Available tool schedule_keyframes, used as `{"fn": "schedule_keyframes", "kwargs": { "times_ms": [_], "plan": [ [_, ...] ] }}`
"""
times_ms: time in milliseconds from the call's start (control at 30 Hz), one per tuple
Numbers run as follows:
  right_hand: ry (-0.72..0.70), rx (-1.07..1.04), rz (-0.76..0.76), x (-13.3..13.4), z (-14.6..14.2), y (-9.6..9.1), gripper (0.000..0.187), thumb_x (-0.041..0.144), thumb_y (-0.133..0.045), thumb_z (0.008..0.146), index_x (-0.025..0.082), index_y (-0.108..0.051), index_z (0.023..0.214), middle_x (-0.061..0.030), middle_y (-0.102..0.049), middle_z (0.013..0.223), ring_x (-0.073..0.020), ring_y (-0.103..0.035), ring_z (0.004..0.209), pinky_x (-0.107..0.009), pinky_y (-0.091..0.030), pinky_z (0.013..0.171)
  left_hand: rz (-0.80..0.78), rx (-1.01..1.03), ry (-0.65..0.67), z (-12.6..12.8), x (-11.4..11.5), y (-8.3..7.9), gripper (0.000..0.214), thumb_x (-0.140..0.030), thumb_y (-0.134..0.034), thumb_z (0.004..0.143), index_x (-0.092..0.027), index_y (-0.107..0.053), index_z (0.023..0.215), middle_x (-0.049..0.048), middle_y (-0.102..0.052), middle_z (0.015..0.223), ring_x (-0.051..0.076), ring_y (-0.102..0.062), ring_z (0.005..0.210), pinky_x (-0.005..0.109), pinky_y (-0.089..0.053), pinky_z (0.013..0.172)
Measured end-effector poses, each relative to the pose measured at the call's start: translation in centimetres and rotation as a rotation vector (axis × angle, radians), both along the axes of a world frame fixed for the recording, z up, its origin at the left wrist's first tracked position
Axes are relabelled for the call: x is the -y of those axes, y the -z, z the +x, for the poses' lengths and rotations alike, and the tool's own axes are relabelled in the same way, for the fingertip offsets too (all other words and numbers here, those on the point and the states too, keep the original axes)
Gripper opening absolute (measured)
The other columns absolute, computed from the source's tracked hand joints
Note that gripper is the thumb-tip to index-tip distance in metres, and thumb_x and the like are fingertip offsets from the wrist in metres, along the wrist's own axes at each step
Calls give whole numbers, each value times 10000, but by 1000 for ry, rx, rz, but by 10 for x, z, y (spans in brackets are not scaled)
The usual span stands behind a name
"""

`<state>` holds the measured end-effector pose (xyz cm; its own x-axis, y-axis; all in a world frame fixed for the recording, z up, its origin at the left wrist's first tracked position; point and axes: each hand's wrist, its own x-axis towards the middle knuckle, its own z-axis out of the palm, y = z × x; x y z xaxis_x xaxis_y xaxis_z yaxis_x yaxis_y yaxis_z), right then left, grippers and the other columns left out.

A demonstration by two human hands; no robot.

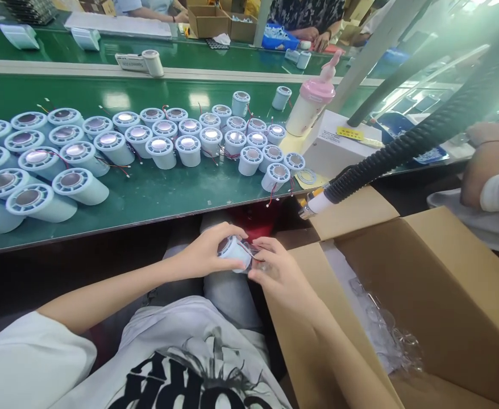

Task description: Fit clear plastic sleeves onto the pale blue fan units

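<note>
Above my lap, my left hand [209,250] is closed around a light blue cylindrical housing [236,254], thumb below and fingers above. The housing is tilted, with its ringed, slotted end toward the left. My right hand [281,270] is at the housing's other end, its fingers curled in a pinch. Between those fingertips is what looks like a small clear plastic piece [253,250], partly hidden, with thin dark and red wires beside it. Many similar blue housings [159,152] stand on the green bench ahead, several with red and black wires trailing.
To my right stands an open cardboard box [445,284] with clear plastic pieces [386,324] inside. Above its flap hangs a black corrugated hose [369,167]. A pink-topped pump bottle [311,105] and a white box [335,139] sit on the bench [168,196]. Other people work across and at right.
</note>
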<state>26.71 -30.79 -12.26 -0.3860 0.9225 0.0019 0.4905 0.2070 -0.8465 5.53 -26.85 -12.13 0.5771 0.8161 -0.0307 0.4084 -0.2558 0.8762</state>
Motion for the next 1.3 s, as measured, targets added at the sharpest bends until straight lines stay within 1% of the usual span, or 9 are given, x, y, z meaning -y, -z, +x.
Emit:
{"fn": "schedule_keyframes", "kwargs": {
  "times_ms": [100, 267, 367, 500, 600, 700, 767, 967, 1300],
  "plan": [
    [125, -127, -97, 1, 1, -4, 235, 311, -536, 869, 197, -659, 704, -87, -584, 1082, -205, -586, 994, -317, -505, 790, 30, 53, -5, 0, -3, 14, 655, -468, -807, 597, -245, -591, 1174, 62, -551, 1047, 211, -549, 950, 333, -455, 842],
    [288, -282, -205, -1, 4, -1, 280, 331, -617, 771, 187, -635, 531, -84, -643, 981, -217, -612, 924, -324, -501, 752, 97, 142, 161, 2, -8, 32, 691, -427, -829, 578, -255, -597, 1205, 123, -535, 1220, 289, -507, 1153, 444, -397, 1006],
    [352, -393, -284, -4, 7, 3, 278, 337, -664, 733, 186, -618, 505, -74, -676, 928, -219, -634, 880, -347, -511, 767, -53, 192, 230, 3, -5, 32, 717, -370, -797, 648, -261, -517, 1300, 122, -554, 1282, 279, -518, 1186, 421, -428, 999],
    [350, -526, -352, -6, 11, 6, 274, 391, -669, 769, 192, -662, 581, -78, -703, 992, -248, -658, 937, -385, -533, 800, -344, 286, 173, 5, 1, 25, 682, -323, -754, 712, -253, -468, 1327, 111, -523, 1324, 240, -541, 1176, 351, -498, 932],
    [166, -413, -161, -2, 14, 8, 137, 348, -747, 727, 224, -717, 776, -76, -666, 1173, -276, -610, 1106, -433, -487, 948, -498, 406, 100, 5, 4, 23, 632, -269, -751, 722, -254, -477, 1291, 100, -514, 1327, 219, -551, 1157, 352, -494, 946],
    [24, -150, 96, 6, 19, 7, 340, 241, -765, 724, 266, -673, 1051, -70, -590, 1307, -260, -558, 1199, -425, -440, 1029, -655, 495, 79, 4, 8, 23, 588, -273, -723, 752, -284, -471, 1283, 97, -497, 1329, 212, -590, 1062, 338, -559, 803],
    [-13, -65, 177, 10, 21, 6, 346, 227, -717, 779, 267, -633, 1112, -72, -568, 1335, -248, -547, 1217, -405, -448, 1028, -697, 491, 101, 3, 8, 20, 592, -294, -703, 770, -312, -453, 1307, 97, -491, 1334, 206, -603, 1007, 300, -571, 699],
    [-27, -163, 83, 12, 23, 2, 390, 270, -721, 789, 233, -573, 1148, -91, -611, 1267, -247, -569, 1189, -392, -503, 982, -426, 351, 190, -2, 6, 8, 712, -258, -761, 715, -299, -456, 1357, 94, -504, 1370, 232, -545, 1176, 322, -485, 945],
    [38, -446, -306, 13, 18, -5, 381, 280, -731, 775, 268, -574, 1123, -29, -657, 1098, -180, -644, 976, -306, -552, 842, -201, 290, 241, -6, 7, 5, 771, -243, -776, 697, -272, -435, 1388, 119, -515, 1371, 249, -535, 1204, 332, -462, 970]
  ]
}}
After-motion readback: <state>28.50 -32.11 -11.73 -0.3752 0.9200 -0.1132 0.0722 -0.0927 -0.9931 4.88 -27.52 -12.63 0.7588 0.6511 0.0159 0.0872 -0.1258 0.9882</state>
